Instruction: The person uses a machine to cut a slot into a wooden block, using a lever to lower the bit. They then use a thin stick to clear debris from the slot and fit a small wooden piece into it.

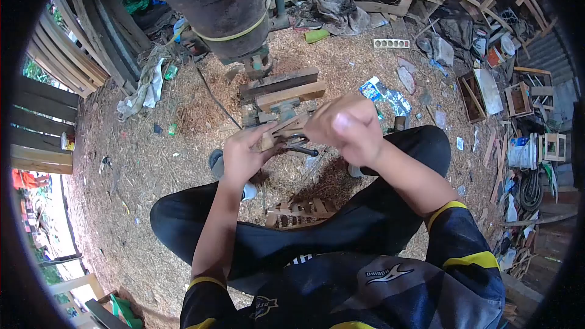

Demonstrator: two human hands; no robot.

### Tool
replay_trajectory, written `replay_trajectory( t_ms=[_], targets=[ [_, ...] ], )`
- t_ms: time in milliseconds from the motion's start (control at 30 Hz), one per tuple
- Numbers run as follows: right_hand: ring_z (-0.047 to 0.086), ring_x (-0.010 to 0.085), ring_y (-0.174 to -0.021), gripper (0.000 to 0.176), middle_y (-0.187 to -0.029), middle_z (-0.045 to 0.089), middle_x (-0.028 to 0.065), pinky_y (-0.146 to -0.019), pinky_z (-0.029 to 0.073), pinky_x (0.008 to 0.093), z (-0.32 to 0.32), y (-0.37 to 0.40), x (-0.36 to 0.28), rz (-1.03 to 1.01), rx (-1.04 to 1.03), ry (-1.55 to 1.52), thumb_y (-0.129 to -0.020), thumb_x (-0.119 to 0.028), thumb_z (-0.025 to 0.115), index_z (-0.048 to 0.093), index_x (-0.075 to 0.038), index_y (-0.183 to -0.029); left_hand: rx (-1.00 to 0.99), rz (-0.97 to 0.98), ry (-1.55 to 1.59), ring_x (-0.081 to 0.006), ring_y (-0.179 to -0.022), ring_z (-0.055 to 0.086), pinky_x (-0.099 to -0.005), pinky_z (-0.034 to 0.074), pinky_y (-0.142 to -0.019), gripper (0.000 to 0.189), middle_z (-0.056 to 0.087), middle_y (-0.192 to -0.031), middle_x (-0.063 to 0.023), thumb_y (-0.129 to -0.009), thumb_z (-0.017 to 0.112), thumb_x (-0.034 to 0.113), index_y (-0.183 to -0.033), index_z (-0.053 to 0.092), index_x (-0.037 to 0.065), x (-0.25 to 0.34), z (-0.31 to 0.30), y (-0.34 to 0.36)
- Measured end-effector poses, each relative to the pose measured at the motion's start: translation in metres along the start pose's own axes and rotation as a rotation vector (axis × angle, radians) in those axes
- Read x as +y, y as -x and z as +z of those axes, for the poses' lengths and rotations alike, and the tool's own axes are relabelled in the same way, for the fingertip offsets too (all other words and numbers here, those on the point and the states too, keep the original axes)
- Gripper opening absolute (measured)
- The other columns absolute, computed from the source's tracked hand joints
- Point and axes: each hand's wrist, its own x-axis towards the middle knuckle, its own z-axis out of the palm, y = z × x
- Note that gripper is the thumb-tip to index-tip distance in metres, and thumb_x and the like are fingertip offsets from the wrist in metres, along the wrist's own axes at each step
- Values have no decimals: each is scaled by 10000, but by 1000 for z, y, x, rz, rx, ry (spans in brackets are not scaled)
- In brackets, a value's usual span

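My left hand (242,153) is closed around one end of a small piece of light wood (267,141). My right hand (344,128) is a fist just to the right, close to the wood's other end; what its fingers hold is hidden. Below and between both hands sticks out a dark curved metal handle (302,151) with a black tip. Beyond them, a metal base (283,108) carries a light wooden block (292,95) and a darker wooden block (279,83).
A large dark machine housing (222,15) with a yellow band stands ahead. Shavings cover the ground (140,201). A slatted wooden piece (300,214) lies between my legs. A power strip (391,43), plastic wrappers (396,102) and wooden crates (472,96) lie to the right.
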Motion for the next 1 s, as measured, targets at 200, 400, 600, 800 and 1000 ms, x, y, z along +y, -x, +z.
replay_trajectory(
  t_ms=[200, 400, 600, 800, 1000],
  targets=[
    [319, 220, -432, 547, -514, 340, 63, -467, 261, 380, -5, 4, 3, 11, -38, 118, -1068, -181, 502, 313, -18, -581, -4, 41, 1, -318, -874, 753, -382, 599, -774, 529, 779, -995, -131, -709, 946, 314, -1179, 778, 141, 5, 6, -2],
    [352, 234, -427, 472, -509, 357, 66, -457, 291, 390, -2, 2, 14, -72, -89, 341, -999, -77, 548, 352, -20, -574, -19, 68, 10, -324, -943, 761, -395, 617, -819, 502, 781, -1056, -140, -733, 935, 287, -1173, 766, 116, 5, 4, -5],
    [337, 236, -423, 481, -511, 355, 55, -457, 285, 395, -5, 0, 18, -78, -78, 312, -1019, -95, 542, 351, -11, -585, -15, 71, 1, -334, -942, 758, -406, 617, -816, 512, 775, -1056, -144, -726, 935, 281, -1167, 755, 96, 0, 10, -2],
    [458, 227, -462, 394, -541, 468, 74, -494, 359, 374, -4, 0, 18, 2, -132, 381, -975, -57, 604, 474, -22, -605, -57, 121, 18, -340, -943, 753, -416, 612, -815, 553, 770, -1074, -144, -728, 928, 256, -1217, 729, 93, 0, 5, -2],
    [378, 254, -436, 453, -520, 380, 65, -454, 313, 389, -1, -3, 17, -113, -207, 349, -1002, -59, 540, 369, -38, -583, -67, 121, -2, -347, -928, 751, -417, 610, -808, 556, 769, -1063, -145, -729, 926, 272, -1216, 728, 92, -1, 3, 0]
  ],
)
